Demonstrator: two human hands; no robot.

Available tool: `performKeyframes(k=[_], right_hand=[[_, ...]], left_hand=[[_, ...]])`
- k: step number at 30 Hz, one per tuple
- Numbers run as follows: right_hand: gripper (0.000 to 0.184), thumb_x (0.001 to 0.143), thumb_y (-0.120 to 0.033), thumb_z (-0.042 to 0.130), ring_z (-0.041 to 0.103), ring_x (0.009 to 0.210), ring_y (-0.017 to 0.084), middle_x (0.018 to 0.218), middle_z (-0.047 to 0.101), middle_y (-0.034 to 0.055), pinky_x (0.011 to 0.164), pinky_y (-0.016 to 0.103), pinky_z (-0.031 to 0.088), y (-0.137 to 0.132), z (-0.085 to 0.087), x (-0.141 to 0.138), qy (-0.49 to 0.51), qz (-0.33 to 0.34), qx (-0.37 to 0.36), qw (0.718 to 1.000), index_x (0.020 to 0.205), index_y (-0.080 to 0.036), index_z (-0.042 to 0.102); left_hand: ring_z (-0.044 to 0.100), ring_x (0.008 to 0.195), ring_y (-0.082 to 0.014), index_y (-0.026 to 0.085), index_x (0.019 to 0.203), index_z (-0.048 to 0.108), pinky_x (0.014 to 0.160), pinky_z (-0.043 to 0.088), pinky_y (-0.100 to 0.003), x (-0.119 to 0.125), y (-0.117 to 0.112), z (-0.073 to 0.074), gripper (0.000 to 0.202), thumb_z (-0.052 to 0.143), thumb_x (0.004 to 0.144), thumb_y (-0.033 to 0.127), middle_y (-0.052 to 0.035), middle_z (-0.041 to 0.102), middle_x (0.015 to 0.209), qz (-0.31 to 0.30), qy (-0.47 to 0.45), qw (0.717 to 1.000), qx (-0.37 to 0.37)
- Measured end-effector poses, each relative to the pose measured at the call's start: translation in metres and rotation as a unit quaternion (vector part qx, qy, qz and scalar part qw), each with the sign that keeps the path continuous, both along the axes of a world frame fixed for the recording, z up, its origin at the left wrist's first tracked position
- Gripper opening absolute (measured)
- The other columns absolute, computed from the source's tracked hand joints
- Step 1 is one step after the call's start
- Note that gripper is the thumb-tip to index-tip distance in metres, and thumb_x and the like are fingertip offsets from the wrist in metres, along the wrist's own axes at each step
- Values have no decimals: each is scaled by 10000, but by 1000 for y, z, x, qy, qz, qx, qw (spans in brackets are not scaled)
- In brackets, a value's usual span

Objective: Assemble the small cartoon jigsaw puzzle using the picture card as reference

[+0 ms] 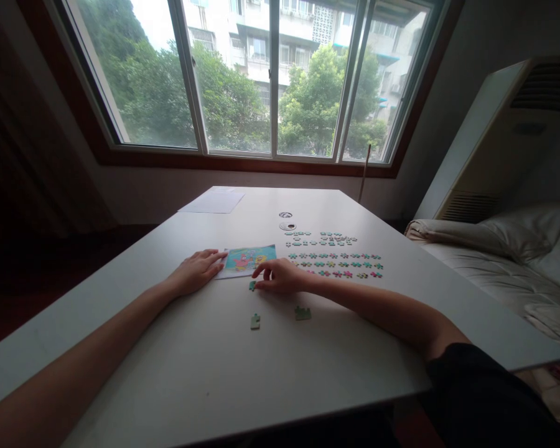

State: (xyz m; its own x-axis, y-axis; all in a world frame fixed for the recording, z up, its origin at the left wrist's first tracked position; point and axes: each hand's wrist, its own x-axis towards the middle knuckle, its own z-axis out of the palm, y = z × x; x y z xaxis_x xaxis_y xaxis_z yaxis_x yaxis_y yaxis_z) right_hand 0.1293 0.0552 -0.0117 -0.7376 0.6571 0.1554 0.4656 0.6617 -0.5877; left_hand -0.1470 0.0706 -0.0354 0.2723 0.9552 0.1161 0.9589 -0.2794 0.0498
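Observation:
My left hand (196,270) lies flat on the white table (177,361), fingers stretched out onto the left edge of a colourful puzzle picture card (248,259). My right hand (280,276) rests just below the card's right corner, fingers curled down, pinching a small green puzzle piece (252,285) against the table. Two more green pieces lie nearer to me: a single one (255,321) and a joined pair (302,313). To the right of my right hand, several loose puzzle pieces (338,264) are laid out in rows.
A sheet of paper (213,201) lies at the table's far left. Two small round lids (287,220) sit beyond the pieces. A large window fills the far wall. A bed with pale bedding (504,249) and a white air conditioner (508,130) stand to the right.

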Motion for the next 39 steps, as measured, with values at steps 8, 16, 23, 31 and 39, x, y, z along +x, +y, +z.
performKeyframes(k=[8, 16, 23, 31, 39], right_hand=[[199, 821, -262, 575, 597, 673, 83, 811, 679, 26, 641, 192, 437, 51, 38, 38, -72, -85, 91, 990, 960, -168, 682], [221, 883, -289, 521, 587, 913, 169, 1059, 602, 75, 807, 346, 489, 126, 39, 137, -223, -261, 69, 937, 1036, -147, 594], [288, 892, -315, 505, 566, 968, 189, 1151, 548, 78, 816, 383, 492, 149, 25, 150, -286, -291, 23, 913, 1134, -162, 536], [287, 891, -316, 506, 566, 969, 190, 1152, 547, 78, 815, 379, 492, 159, 19, 145, -306, -304, 8, 902, 1131, -162, 539], [281, 892, -314, 504, 567, 966, 186, 1152, 548, 81, 815, 373, 492, 152, 24, 142, -304, -294, 48, 905, 1126, -162, 543]], left_hand=[[387, 1241, -270, 237, 1339, 424, 993, 340, -419, -2, 0, -1, 568, 223, 871, 491, -94, 415, 1370, 3, -8, 1000, -2], [416, 1217, -275, 247, 1323, 449, 982, 352, -411, -2, -1, -1, 546, 263, 869, 487, -82, 441, 1356, 4, -21, 1000, 10], [417, 1218, -272, 234, 1327, 446, 989, 348, -405, 0, -3, 2, 551, 241, 876, 475, -85, 442, 1353, 3, -16, 1000, 11], [415, 1218, -261, 231, 1331, 439, 1001, 336, -392, 0, -4, 2, 552, 237, 882, 480, -92, 442, 1346, -1, -15, 1000, 10], [409, 1220, -267, 236, 1333, 433, 997, 335, -404, -2, -4, 1, 540, 247, 885, 472, -93, 434, 1354, 0, -18, 1000, 8]])
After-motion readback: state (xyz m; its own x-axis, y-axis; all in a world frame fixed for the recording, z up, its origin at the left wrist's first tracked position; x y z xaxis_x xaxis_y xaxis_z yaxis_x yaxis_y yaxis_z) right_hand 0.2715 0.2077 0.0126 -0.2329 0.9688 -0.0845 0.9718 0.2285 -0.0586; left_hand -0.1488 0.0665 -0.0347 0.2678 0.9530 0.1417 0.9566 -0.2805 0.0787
